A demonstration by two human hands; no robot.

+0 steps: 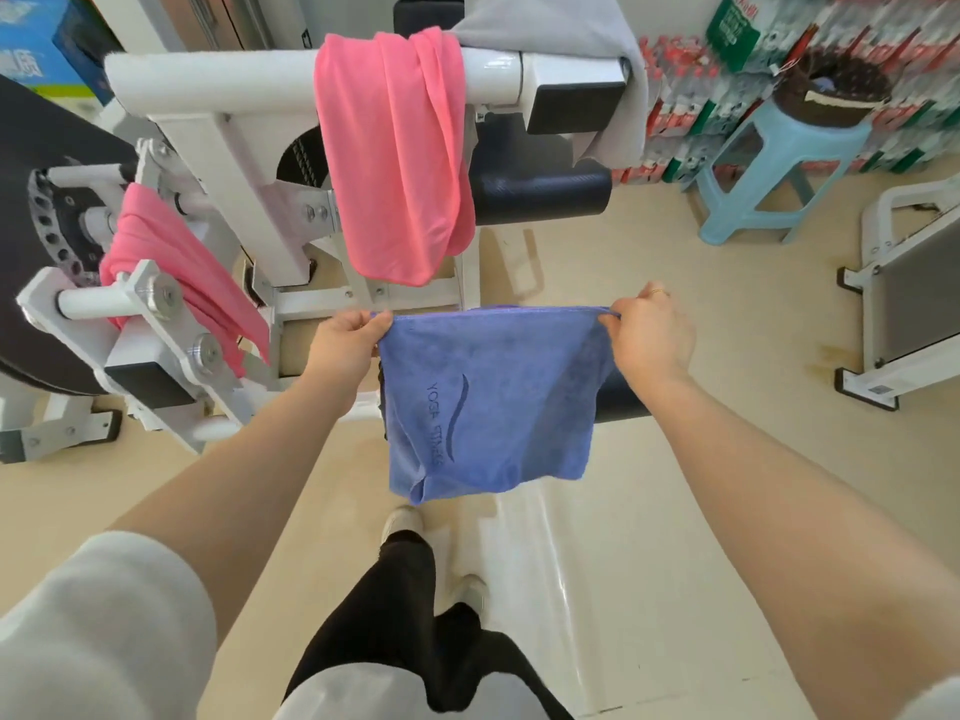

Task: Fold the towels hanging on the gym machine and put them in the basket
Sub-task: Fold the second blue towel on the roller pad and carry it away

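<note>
The left hand (pixel 345 343) pinched the upper left corner of the blue towel (pixel 488 402), fingers curled round the hem. The right hand (pixel 649 330) gripped the upper right corner in the same way. The towel hung between them in mid-air, its top edge taut and roughly level, in front of the gym machine (pixel 249 163). It appeared already doubled, with a printed logo facing the camera. Its lower edge hung uneven, the left corner lower than the right.

Two pink towels remained on the machine: one (pixel 395 158) draped over the upper white bar, another (pixel 176 272) bunched on a lower arm at the left. A grey towel (pixel 571 28) lay over the bar's right end. A dark basket (pixel 831 96) stood on a pale blue stool (pixel 774 163) at the right, well apart from the hands.

Judged stage: mid-fold on the blue towel, three towels outstanding.

Probable faults from this position:
- Skewed fold. Cause: the uneven lower edge, if the corners are brought together without levelling.
- Layers slipping apart. Cause: each hand holds by a corner pinch only, and soft cloth may slide.
- Snagging. Cause: the towel hung near the dark roller pad (pixel 618 402) and the frame brackets.
- Fold undone in transit. Cause: the carry across to the basket.
</note>
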